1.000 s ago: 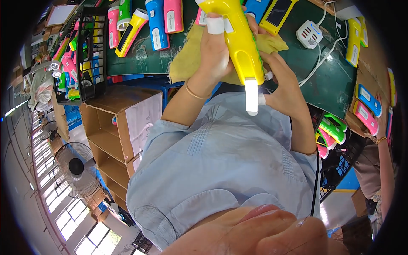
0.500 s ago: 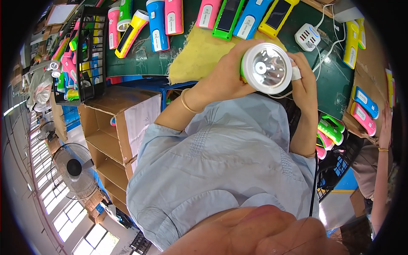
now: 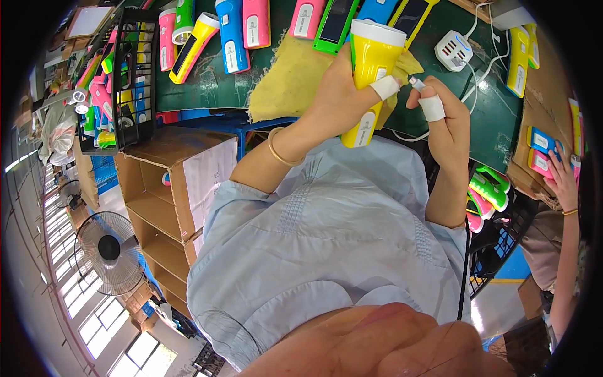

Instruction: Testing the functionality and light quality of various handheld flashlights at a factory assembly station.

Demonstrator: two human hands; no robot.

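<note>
My left hand (image 3: 339, 97) is closed around a yellow flashlight (image 3: 372, 63) with a white head, its taped thumb pressed on the body. The flashlight's head points away from me, and its white label faces up. Just to its right, my right hand (image 3: 445, 122) pinches a white cable plug (image 3: 416, 83) between thumb and fingers, with white tape round one finger. The plug and flashlight are apart. Under them, a yellow cloth (image 3: 289, 78) lies on the green table (image 3: 207, 91). Along the far side lie several flashlights, including a pink one (image 3: 257, 25) and a green one (image 3: 336, 24).
A white charging hub (image 3: 453, 51) with cables sits at the far right. Black baskets of flashlights stand left (image 3: 135, 81) and lower right (image 3: 496, 251). A cardboard shelf (image 3: 151, 188) and a fan (image 3: 108, 248) are at left. At right, a co-worker's hand (image 3: 562, 176) touches flashlights.
The flashlight has turned from lens toward me to head pointing away. My right hand has come apart from it, showing the plug. The co-worker's hand has moved onto the blue and pink flashlights.
</note>
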